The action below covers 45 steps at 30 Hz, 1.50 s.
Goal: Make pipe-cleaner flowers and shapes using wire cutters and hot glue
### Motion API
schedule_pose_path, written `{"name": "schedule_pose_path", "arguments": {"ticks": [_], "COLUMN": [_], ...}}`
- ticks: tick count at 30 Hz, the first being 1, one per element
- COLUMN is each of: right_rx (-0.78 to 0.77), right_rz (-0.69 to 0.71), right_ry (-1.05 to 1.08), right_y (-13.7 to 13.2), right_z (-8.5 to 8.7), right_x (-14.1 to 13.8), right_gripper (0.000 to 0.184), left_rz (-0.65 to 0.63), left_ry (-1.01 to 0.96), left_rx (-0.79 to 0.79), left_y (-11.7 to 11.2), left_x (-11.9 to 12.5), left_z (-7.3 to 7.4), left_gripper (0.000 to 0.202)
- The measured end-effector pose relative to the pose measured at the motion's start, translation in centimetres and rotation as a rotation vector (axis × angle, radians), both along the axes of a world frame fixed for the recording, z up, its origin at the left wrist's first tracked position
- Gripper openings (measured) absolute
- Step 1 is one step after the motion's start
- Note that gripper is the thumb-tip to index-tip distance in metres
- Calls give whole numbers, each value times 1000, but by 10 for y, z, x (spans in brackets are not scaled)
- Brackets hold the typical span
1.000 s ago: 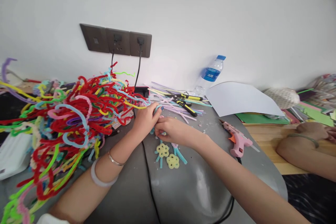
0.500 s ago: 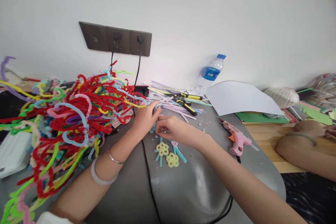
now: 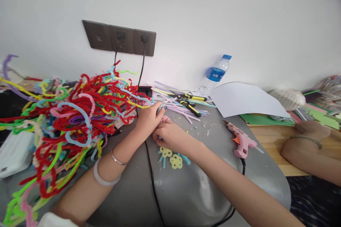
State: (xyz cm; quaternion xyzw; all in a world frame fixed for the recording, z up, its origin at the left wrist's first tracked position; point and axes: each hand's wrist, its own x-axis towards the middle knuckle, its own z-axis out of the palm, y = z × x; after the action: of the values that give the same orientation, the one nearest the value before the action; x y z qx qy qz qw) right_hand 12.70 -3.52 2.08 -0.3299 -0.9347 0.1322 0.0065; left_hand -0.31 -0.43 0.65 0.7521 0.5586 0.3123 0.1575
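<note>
My left hand (image 3: 149, 120) is closed around a light-blue pipe cleaner (image 3: 160, 107), part of which shows between thumb and fingers. Right against it, my right hand (image 3: 172, 135) has its fingers curled inward, and what they pinch is hidden. A small pink pipe-cleaner piece (image 3: 165, 118) peeks out between the two hands. Just below my right hand lie two yellow pipe-cleaner flowers (image 3: 176, 161) on the grey table (image 3: 186, 188). Light-blue stem pieces (image 3: 185, 159) stick out beside and under them.
To the left spreads a tangled heap of colourful pipe cleaners (image 3: 77, 113). Behind my hands are straight pastel stems (image 3: 176, 108) and yellow-black pliers (image 3: 190, 106). A pink glue gun (image 3: 243, 145), a water bottle (image 3: 215, 74) and white paper (image 3: 249, 99) are rightward. A co-worker's arm (image 3: 306, 149) rests at far right.
My right hand has shifted slightly left and down, now covering part of the flowers' stems. The pink piece now shows above its fingers. My left hand keeps nearly the same place.
</note>
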Motion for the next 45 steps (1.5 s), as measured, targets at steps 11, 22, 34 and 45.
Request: {"name": "schedule_pose_path", "arguments": {"ticks": [11,22,34,45], "right_rx": [-83,-61,-190,-175], "right_rz": [-18,13,-21,-112], "right_ry": [233,114,259,337], "right_y": [15,14,17,11], "right_z": [10,7,19,12], "right_x": [29,24,31,34], "right_gripper": [16,15,17,15], "left_rz": [-17,-16,-20,-33], "left_ry": [-9,6,-6,1], "left_rx": [13,16,13,17], "left_y": [0,0,0,1], "left_x": [0,0,-1,-1], "left_z": [-1,-2,-2,-4], "left_gripper": [21,22,20,21]}}
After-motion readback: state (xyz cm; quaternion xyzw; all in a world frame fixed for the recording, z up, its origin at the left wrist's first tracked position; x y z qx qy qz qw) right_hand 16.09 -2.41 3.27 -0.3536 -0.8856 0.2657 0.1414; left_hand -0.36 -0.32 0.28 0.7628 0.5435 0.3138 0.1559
